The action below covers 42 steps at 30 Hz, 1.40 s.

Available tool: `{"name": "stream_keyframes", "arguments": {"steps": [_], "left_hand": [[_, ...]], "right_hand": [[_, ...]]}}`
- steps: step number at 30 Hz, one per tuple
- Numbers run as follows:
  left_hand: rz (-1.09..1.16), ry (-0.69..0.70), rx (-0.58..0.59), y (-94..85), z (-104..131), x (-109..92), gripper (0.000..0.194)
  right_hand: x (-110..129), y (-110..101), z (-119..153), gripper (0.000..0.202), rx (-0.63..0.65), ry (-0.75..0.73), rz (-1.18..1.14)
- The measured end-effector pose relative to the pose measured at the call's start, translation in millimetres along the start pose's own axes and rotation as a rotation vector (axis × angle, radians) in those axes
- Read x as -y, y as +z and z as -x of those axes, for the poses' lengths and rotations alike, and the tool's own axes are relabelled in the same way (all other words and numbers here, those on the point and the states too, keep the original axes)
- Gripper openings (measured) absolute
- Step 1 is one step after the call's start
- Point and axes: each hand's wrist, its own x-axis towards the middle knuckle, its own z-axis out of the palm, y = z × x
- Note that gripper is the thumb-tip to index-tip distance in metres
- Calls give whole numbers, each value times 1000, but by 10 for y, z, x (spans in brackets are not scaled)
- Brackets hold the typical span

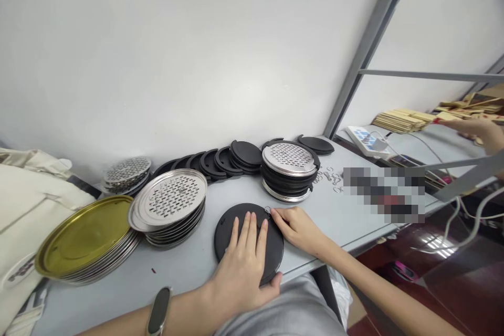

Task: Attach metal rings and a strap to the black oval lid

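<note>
A round black disc lies at the table's front edge, close to my body. My left hand rests flat across it with fingers stretched out, the thumb at its near right rim. At the disc's upper right edge, my right hand pinches a small metal ring. Several loose metal rings are scattered farther right. Behind the disc stands a stack of black discs with a perforated metal grater plate on top. More black discs lean in an overlapping row along the wall.
To the left are a stack of grater plates, a smaller grater pile and stacked gold-coloured lids. A pale fabric bag hangs at far left. Beyond a metal post, another person's hand is near wooden pieces.
</note>
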Motion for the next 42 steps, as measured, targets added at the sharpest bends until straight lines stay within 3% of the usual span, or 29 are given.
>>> {"name": "stream_keyframes", "arguments": {"steps": [11,22,42], "left_hand": [[-31,-7,-11,9,4,-15,82],[-25,8,-5,-14,-10,-9,82],[-33,6,18,-33,3,-25,80]], "right_hand": [[-16,12,-4,43,-5,-15,26],[-33,11,12,43,30,-126,300],[-4,16,24,44,-18,-127,331]]}}
